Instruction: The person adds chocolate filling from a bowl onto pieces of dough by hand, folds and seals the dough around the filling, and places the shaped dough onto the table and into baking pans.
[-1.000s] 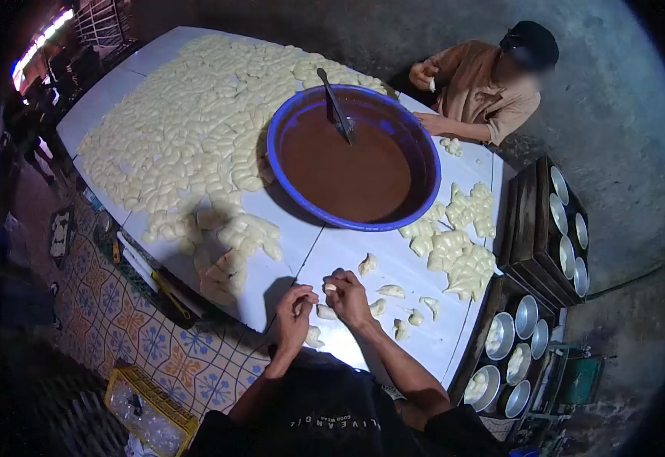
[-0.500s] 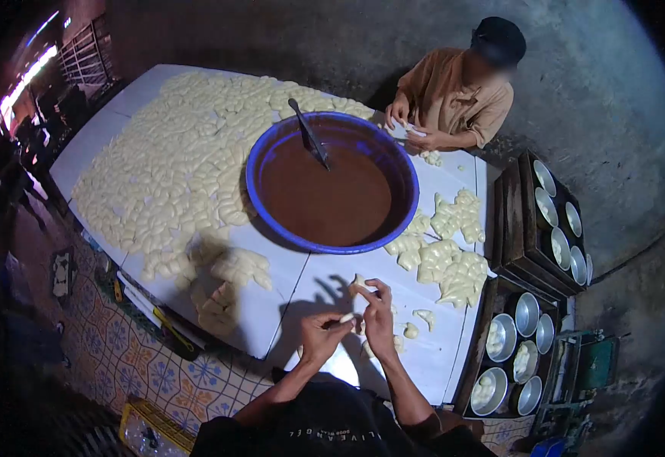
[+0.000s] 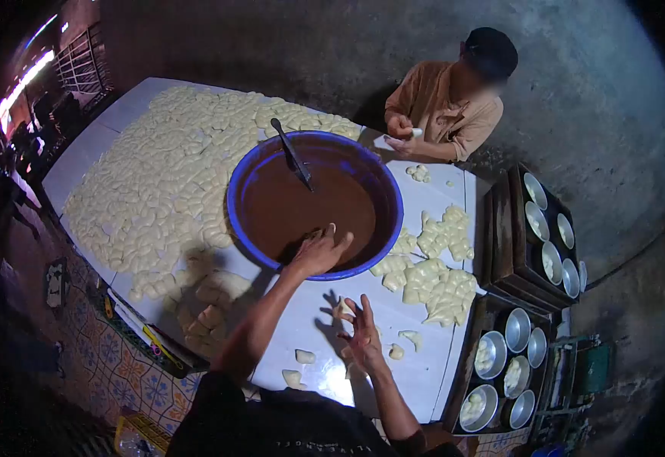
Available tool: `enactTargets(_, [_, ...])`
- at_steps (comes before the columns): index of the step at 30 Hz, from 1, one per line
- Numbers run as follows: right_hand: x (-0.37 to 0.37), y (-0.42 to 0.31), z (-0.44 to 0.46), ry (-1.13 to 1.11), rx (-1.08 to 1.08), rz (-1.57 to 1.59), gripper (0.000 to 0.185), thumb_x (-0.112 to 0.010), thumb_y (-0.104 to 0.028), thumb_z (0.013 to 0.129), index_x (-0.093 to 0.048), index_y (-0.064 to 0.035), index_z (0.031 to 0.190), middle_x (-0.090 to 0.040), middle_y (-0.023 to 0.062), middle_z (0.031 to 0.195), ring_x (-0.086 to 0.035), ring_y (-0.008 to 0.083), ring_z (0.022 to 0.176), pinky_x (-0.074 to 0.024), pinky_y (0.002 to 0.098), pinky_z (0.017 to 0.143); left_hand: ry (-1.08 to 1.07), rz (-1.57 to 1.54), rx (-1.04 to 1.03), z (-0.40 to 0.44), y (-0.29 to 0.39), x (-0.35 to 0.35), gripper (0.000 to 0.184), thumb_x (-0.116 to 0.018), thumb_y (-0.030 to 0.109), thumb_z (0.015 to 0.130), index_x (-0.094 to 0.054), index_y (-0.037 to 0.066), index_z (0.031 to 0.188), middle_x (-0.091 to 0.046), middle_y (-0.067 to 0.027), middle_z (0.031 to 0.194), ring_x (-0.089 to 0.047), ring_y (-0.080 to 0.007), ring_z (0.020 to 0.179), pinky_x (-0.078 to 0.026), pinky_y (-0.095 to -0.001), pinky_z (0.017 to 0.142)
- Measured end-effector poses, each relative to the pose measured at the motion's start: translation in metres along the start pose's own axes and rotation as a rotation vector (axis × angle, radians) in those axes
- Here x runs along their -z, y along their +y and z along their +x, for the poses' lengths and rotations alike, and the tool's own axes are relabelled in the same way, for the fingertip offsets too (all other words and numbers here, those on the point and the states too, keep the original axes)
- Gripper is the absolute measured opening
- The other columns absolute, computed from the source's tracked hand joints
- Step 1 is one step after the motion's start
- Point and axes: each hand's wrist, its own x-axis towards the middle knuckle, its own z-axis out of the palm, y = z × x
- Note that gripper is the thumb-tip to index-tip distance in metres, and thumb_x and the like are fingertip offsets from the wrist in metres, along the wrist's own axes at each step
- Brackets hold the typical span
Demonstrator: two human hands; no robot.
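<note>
My left hand [image 3: 319,250] is over the near side of a blue basin [image 3: 395,228] of brown contents [image 3: 347,198], its visible fingers apart. A small pale spot shows at one fingertip; whether it is dough is unclear. Over the white table [image 3: 271,358], my right hand [image 3: 364,339] is open with fingers spread. A small dough piece [image 3: 342,308] lies beside its fingertips. Two more pieces, one [image 3: 306,356] above the other [image 3: 293,378], sit between my forearms. A curved piece [image 3: 411,339] and a small round one [image 3: 396,352] are right of that hand.
Many dough pieces [image 3: 157,175] cover the table's left part, and a cluster [image 3: 443,293] lies right of the basin. A dark utensil [image 3: 293,156] leans in the basin. Across the table, a person [image 3: 447,107] holds something white. Crates at right hold round metal tins [image 3: 517,330].
My left hand has moved from beside my right hand up and forward over the basin. My right hand's fingers have spread. The co-worker's hands remain together around a white piece. The view has shifted slightly.
</note>
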Motion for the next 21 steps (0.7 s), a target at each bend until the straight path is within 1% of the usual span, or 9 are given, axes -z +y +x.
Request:
enactTargets(2, [-0.001,0.005,0.0,0.019,-0.008,0.028,0.117,-0.066,-0.073,0.068,-0.006,-0.017,0.152,-0.025,0.0108,0.148,-0.035,0.0242,0.125,-0.0372,0.0448,0.093,0.007,0.242,-0.069,0.019,-0.015,-0.01,0.078,-0.026,0.064,0.094,-0.066,-0.003,0.103,-0.064,-0.0291,0.098,-0.058,-0.0458,0.103,-0.043,-0.0473,0.093])
enactTargets(4, [0.009,0.018,-0.001,0.014,0.02,0.048,0.107,-0.065,-0.066,0.074,-0.009,-0.0162,0.151,-0.028,0.011,0.147,-0.038,0.0232,0.124,-0.0407,0.04,0.091,-0.444,0.28,0.085,0.006,0.031,0.037,0.078,-0.028,0.061,0.094,-0.069,-0.004,0.086,-0.064,-0.0305,0.085,-0.062,-0.0429,0.094,-0.044,-0.0525,0.089])
enactTargets(9, [0.003,0.025,-0.002,0.129,-0.077,0.347,0.077,-0.061,-0.03,0.091,-0.016,-0.0114,0.15,-0.041,0.0116,0.141,-0.051,0.0188,0.114,-0.046,0.0304,0.087,-0.276,0.338,0.037,-0.04,0.051,0.048,0.081,-0.03,0.066,0.092,-0.067,-0.003,0.071,-0.064,-0.0285,0.079,-0.063,-0.0448,0.085,-0.047,-0.0499,0.081])
enactTargets(11, [-0.002,0.022,0.001,0.075,-0.081,0.532,0.065,-0.058,-0.027,0.093,-0.026,-0.0044,0.145,-0.048,0.0153,0.133,-0.054,0.0193,0.11,-0.0478,0.0305,0.087,-0.133,-0.187,0.145,-0.063,0.046,0.045,0.086,-0.025,0.069,0.092,-0.069,-0.004,0.078,-0.066,-0.0238,0.075,-0.065,-0.0395,0.08,-0.049,-0.0453,0.077])
enactTargets(13, [-0.009,0.019,0.002,0.116,-0.162,0.661,0.055,-0.059,-0.026,0.093,-0.036,-0.0031,0.137,-0.054,0.0146,0.124,-0.058,0.0193,0.101,-0.051,0.0297,0.081,-0.326,-1.005,0.419,-0.097,0.037,0.03,0.097,-0.015,0.073,0.09,-0.052,-0.011,0.123,-0.065,-0.0206,0.106,-0.065,-0.0266,0.095,-0.048,-0.0374,0.089])
enactTargets(15, [-0.013,0.022,-0.002,0.162,-0.254,0.793,0.045,-0.06,-0.025,0.092,-0.046,-0.0017,0.128,-0.06,0.0139,0.115,-0.062,0.0193,0.092,-0.0543,0.0289,0.076,-0.318,-1.281,0.526,-0.125,0.023,0.012,0.095,-0.017,0.071,0.091,-0.043,-0.011,0.13,-0.058,-0.0224,0.12,-0.06,-0.0259,0.107,-0.044,-0.0369,0.094])
enactTargets(17, [-0.01,0.025,-0.006,0.274,-0.246,0.459,0.023,-0.058,-0.02,0.094,-0.061,-0.0004,0.105,-0.064,0.0086,0.098,-0.063,0.0141,0.079,-0.0538,0.0246,0.069,-0.013,-1.173,0.546,-0.153,0.017,-0.01,0.08,-0.027,0.063,0.095,-0.049,-0.005,0.13,-0.061,-0.0167,0.116,-0.06,-0.0231,0.106,-0.046,-0.0355,0.091])
enactTargets(19, [-0.028,0.011,-0.017,0.381,-0.301,0.151,0.027,-0.062,-0.016,0.091,-0.061,0.0005,0.112,-0.06,0.0111,0.106,-0.059,0.0178,0.089,-0.0498,0.0261,0.072,-0.044,-1.217,0.651,-0.171,0.007,-0.022,0.062,-0.04,0.051,0.097,-0.049,0.0,0.132,-0.06,-0.0128,0.117,-0.058,-0.0195,0.106,-0.046,-0.0328,0.088])
enactTargets(21, [-0.035,0.009,-0.027,0.149,0.381,-1.064,0.041,-0.06,-0.009,0.087,-0.053,0.0031,0.126,-0.053,0.0154,0.115,-0.05,0.0268,0.099,-0.0425,0.0341,0.082,-0.036,-1.004,0.393,-0.184,0.018,-0.014,0.05,-0.056,0.008,0.091,-0.04,-0.004,0.137,-0.06,-0.0131,0.113,-0.055,-0.0106,0.096,-0.047,-0.0238,0.075])
